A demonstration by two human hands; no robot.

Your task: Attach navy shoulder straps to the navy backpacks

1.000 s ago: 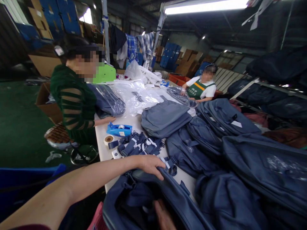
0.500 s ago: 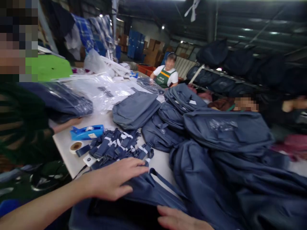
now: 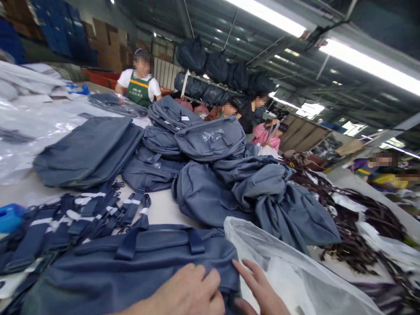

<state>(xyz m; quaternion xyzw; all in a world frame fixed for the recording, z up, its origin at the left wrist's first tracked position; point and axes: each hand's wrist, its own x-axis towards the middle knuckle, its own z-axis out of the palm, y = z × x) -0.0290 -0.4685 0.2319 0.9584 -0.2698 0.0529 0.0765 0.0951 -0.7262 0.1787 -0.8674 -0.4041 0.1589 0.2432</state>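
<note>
Two hands are seen at the lower edge of the head view, both laid on a navy blue bag (image 3: 131, 271) that lies flat on the table (image 3: 164, 205) directly before the person. The left hand (image 3: 183, 293) is pressed palm down on the bag's near right part, fingers loosely curved over the fabric, nothing pinched. The right hand (image 3: 259, 288) is spread open, its fingertips touching the bag's right edge, where a clear plastic bag (image 3: 288, 267) begins. Just behind the bag lies a bundle of blue straps (image 3: 82, 214) banded in white. A pale printed mark is visible on one grey-blue backpack (image 3: 210, 138) in the pile beyond, but it cannot be read.
</note>
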